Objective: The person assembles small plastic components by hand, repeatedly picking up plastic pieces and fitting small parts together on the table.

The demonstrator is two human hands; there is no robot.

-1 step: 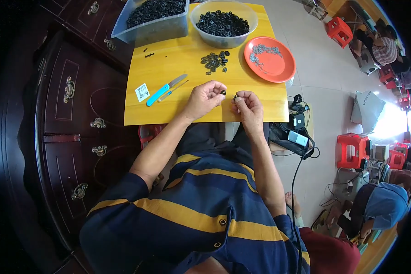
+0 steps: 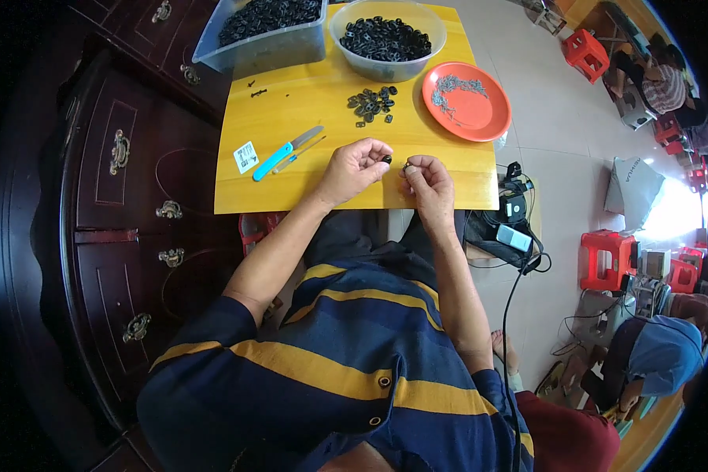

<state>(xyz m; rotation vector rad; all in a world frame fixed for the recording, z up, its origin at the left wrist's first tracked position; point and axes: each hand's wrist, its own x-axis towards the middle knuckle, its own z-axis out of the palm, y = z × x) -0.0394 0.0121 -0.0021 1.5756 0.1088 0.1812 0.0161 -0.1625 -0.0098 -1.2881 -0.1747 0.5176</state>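
Yellow wooden table (image 2: 244,193) with loose black oval pieces (image 2: 372,103)

Two bare hands work near the front edge of the table, close to each other but not touching. The left hand (image 2: 354,169) holds a small black piece (image 2: 386,159) in a narrow pinch, between the thumb and the forefinger, and this piece points toward the other hand. The right hand (image 2: 431,185) is also pinched narrow at its fingertips, and a tiny dark piece (image 2: 407,166) shows there; it is mostly covered by the fingers, so I cannot tell its exact shape.

Beyond the hands, the black oval pieces lie in a small flat group, some of them apart from the others. To the right of this group stands a round orange-red plate (image 2: 488,122), on which many thin silver-grey metal bits (image 2: 458,83) are spread, mostly toward its far side. Behind the group is a round translucent plastic bowl (image 2: 389,72) with a heap of black parts. Beside it, at the far left corner, a rectangular bluish translucent tub (image 2: 279,57) contains many more such parts.

Left of the hands lies a knife with turquoise handle (image 2: 271,163), its grey blade open. A slim pen-like tool (image 2: 300,155) lies just beside it, and a white square label (image 2: 246,157) is on the other side.
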